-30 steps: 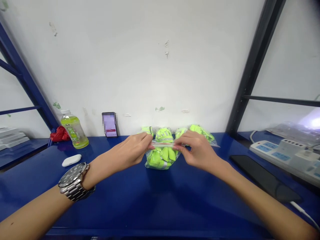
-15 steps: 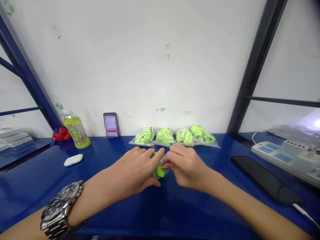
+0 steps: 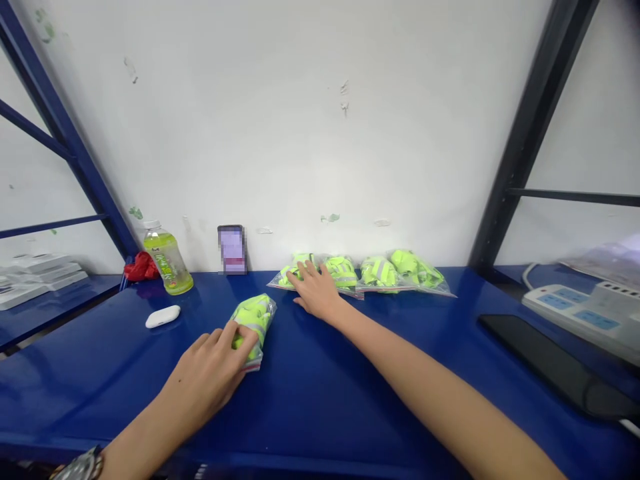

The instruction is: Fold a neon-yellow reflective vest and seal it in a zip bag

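My left hand [image 3: 215, 363] grips the near end of a clear zip bag [image 3: 255, 317] that holds a folded neon-yellow reflective vest. Its red-striped seal edge points toward me. Farther back, my right hand [image 3: 316, 291] reaches out with fingers spread over the leftmost bag [image 3: 301, 259] in a row by the wall; whether the fingertips touch it I cannot tell. That bag is partly hidden by the hand. Beside it lie more bagged neon vests: one bag [image 3: 343, 270] just right of the hand, another bag [image 3: 379, 271], and the rightmost bag [image 3: 415, 268].
On the blue table [image 3: 320, 413] stand a drink bottle [image 3: 167, 260] and an upright phone [image 3: 233, 250] at the back left. A white earbud case [image 3: 163, 317] lies near the bottle, by a red bundle [image 3: 141, 267]. At right are a black phone [image 3: 555, 363] and a power strip [image 3: 580, 310].
My hands have parted. The left hand has carried the bagged vest leftward, while the right hand has let go of it and moved to the row at the wall. The view has shifted slightly.
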A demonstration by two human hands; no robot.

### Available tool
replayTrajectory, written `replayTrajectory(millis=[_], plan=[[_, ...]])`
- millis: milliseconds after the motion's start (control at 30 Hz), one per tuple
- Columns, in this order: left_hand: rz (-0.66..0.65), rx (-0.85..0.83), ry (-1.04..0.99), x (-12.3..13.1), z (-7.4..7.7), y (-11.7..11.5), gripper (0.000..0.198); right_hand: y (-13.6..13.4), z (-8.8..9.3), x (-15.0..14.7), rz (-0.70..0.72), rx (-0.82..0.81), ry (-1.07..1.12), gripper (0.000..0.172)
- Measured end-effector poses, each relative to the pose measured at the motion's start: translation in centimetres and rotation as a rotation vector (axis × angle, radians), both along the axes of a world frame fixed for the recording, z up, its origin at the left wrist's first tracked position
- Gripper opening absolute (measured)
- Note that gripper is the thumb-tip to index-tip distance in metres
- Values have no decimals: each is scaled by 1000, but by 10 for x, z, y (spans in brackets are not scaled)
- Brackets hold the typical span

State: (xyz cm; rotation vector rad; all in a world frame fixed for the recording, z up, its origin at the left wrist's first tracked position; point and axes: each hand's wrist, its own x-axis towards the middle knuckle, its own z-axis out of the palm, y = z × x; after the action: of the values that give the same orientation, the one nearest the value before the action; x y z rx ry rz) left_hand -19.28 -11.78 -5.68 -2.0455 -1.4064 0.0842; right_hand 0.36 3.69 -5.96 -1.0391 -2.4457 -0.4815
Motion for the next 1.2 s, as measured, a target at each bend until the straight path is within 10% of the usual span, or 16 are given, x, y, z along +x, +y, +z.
replayTrajectory(millis=[267, 367, 633, 900, 1200], plan=[[-67, -41, -180, -36, -10, 75, 25, 5, 44, 3, -108, -39, 183, 40], [-36, -77, -265, -31, -10, 107, 29, -9, 53, 36, 100, 140, 340, 45], [46, -83, -375, -30, -26, 169, 72, -63, -10, 97, 456, 233, -57, 42], [0, 93, -467, -16, -14, 146, 85, -58, -11, 110, 480, 82, 103, 43], [-498, -86, -534, 105, 20, 58, 24, -54, -8, 117, 37, 261, 318, 33]])
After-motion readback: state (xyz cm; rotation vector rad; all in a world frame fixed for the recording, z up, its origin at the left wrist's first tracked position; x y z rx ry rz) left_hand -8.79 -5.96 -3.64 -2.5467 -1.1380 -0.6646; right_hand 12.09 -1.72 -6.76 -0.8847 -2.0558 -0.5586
